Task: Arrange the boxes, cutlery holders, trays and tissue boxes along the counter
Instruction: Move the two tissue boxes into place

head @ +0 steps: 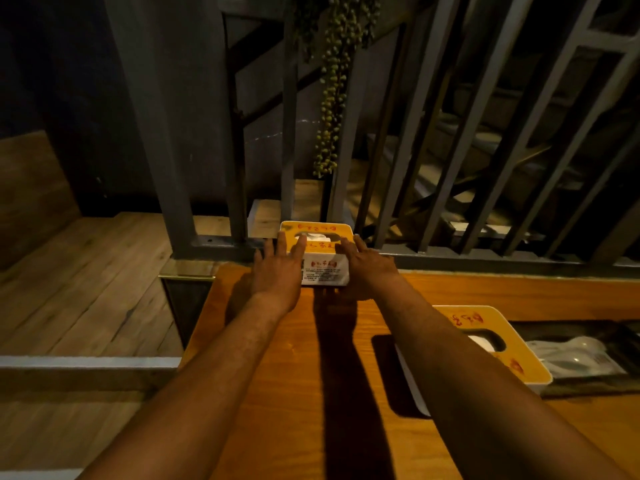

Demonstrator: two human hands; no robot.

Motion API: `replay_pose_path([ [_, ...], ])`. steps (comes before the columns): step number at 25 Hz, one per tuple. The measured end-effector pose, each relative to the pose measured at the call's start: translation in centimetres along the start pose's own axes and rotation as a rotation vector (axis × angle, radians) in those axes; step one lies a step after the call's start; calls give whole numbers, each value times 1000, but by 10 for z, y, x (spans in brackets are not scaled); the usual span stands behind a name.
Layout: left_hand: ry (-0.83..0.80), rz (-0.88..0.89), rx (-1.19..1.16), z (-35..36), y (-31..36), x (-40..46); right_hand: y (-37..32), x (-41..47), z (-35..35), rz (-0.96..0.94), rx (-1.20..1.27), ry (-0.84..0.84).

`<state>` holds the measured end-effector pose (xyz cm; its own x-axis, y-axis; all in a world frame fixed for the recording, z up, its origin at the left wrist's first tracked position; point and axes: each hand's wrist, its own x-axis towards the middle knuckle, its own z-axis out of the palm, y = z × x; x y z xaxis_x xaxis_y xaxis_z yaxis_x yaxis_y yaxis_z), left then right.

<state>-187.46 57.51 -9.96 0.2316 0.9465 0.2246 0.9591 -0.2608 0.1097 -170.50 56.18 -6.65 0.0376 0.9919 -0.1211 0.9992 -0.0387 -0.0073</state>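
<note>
Yellow-lidded and white-sided, the far tissue box [320,259] sits at the far end of the desk [298,375], close against the grey railing [381,252], held between both hands. The left hand [277,271] lies flat on its left side, fingers spread over the lid; the right hand [367,268] presses its right side, fingers extended. A second tissue box [485,344] rests nearer on the right, beside a dark tray [620,382] holding wrapped white spoons [575,358]. A green hanging plant [332,98] trails down behind the railing.
</note>
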Motion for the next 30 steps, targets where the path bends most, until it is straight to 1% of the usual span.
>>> replay_pose_path([
  [2,48,28,-58,-11,13,-23,8,-23,-4,-5,68,42],
  [5,92,85,-147,-22,41,-68,26,-71,-1,-18,164,197],
  [7,88,120,-253,-30,70,-101,47,-108,0,-8,233,274],
  [9,78,171,-309,-36,105,-132,74,-143,5,-22,289,305],
  [12,86,217,-329,-38,152,-167,114,-181,14,-71,330,350],
  [15,89,234,-292,-33,195,-193,159,-216,21,-93,337,390],
  [16,86,226,-261,-30,205,-199,173,-226,25,-101,331,389],
  [18,95,172,-190,-25,217,-208,192,-239,34,-127,294,333],
  [20,126,110,-163,-25,222,-210,197,-241,41,-159,277,313],
  [22,143,48,-164,-27,228,-210,196,-237,43,-204,259,340],
  [24,128,6,-155,-31,230,-201,193,-230,40,-233,228,333],
  [28,113,10,-128,-28,219,-166,184,-205,33,-221,219,303],
  [30,108,25,-92,-22,214,-144,181,-186,31,-227,185,261],
])
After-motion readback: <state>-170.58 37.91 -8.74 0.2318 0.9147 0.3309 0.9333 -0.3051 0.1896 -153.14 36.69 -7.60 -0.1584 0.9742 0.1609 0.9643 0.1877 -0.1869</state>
